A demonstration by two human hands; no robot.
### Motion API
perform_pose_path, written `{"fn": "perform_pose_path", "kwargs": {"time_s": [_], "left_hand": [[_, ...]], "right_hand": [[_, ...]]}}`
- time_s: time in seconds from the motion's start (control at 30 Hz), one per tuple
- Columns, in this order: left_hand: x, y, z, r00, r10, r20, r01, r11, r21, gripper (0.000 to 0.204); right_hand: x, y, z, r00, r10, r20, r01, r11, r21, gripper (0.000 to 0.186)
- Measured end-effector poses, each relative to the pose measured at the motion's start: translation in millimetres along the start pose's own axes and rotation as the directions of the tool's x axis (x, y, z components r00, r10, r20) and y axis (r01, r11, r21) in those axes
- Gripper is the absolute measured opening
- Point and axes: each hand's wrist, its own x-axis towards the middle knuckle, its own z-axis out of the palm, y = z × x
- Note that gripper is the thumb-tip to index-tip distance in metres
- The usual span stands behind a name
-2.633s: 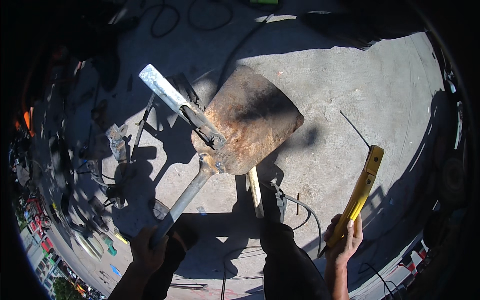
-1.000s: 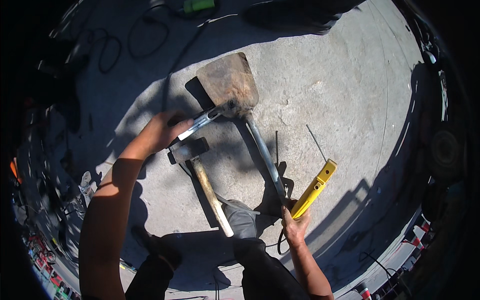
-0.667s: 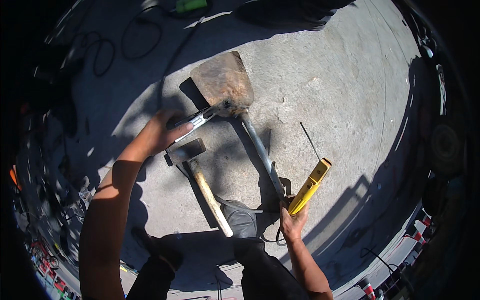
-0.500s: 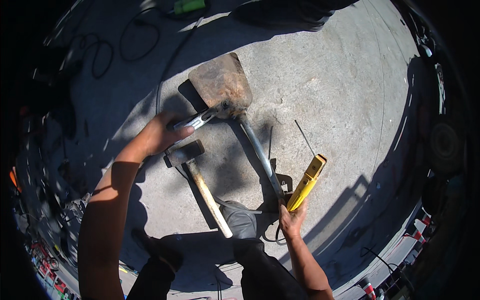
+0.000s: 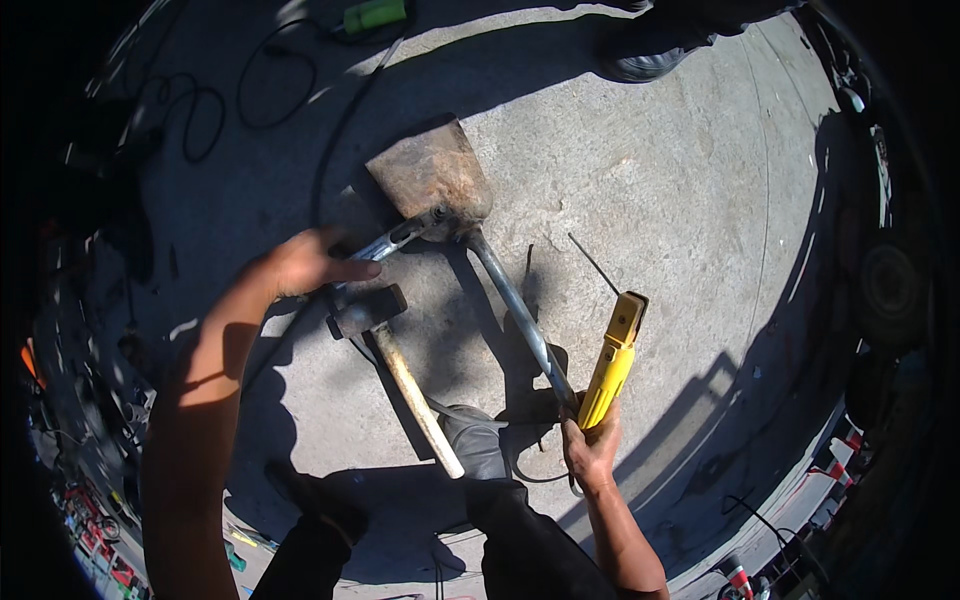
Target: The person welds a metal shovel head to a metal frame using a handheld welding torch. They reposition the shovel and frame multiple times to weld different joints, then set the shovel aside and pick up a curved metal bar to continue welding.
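A rusty shovel with a square metal blade (image 5: 425, 168) and a metal-pipe shaft (image 5: 512, 310) slants across the concrete. Locking pliers (image 5: 400, 234) are clamped where blade and shaft meet. My left hand (image 5: 305, 263) is around the pliers' handles, thumb along them; its other fingers are partly hidden. In my right hand (image 5: 592, 450) are a yellow welding electrode holder (image 5: 610, 375) and the shaft's near end. A thin electrode rod (image 5: 594, 264) sticks out of the holder, its tip apart from the shovel. Below the pliers lies a hammer (image 5: 415, 395) with a wooden handle.
My shoe (image 5: 474, 446) is beside the hammer's handle end. Another person's dark shoe (image 5: 643, 66) stands at the far side. Black cables (image 5: 345, 125) and a green tool (image 5: 374, 14) lie at the far left. Assorted tools and cords line the rim.
The shovel, with the pliers on it, has shifted slightly left. The electrode holder has turned more upright and its rod tip moved left. The other person's shoe has moved right and nearer.
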Motion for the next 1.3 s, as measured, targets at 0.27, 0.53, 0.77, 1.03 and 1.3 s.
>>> {"fn": "perform_pose_path", "kwargs": {"time_s": [0.27,0.53,0.77,1.03,1.3], "left_hand": [[-36.0,7.6,-16.2,0.988,0.151,0.015,-0.144,0.962,-0.234,0.071],[-122.9,9.5,-8.9,0.953,0.274,-0.127,-0.29,0.948,-0.132,0.075],[-314.6,11.4,19.8,0.748,0.514,-0.419,-0.402,0.854,0.331,0.071],[-410.2,43.7,93.3,0.669,0.486,-0.563,-0.378,0.874,0.306,0.064],[-468.9,30.8,140.6,0.672,0.341,-0.658,-0.208,0.939,0.274,0.066]], "right_hand": [[-9.0,-17.3,-4.5,0.998,-0.043,0.04,0.046,0.997,-0.058,0.046],[-29.2,-4.3,-43.3,0.993,-0.08,-0.09,0.077,0.996,-0.042,0.034],[-92.4,-63.6,-57.7,0.992,0.076,0.101,-0.103,0.95,0.295,0.03],[-152.8,-72.2,-94.4,0.988,-0.069,0.137,0.029,0.96,0.279,0.038],[-185.3,-89.2,-115.0,0.996,-0.086,0.029,0.074,0.956,0.285,0.03]]}}
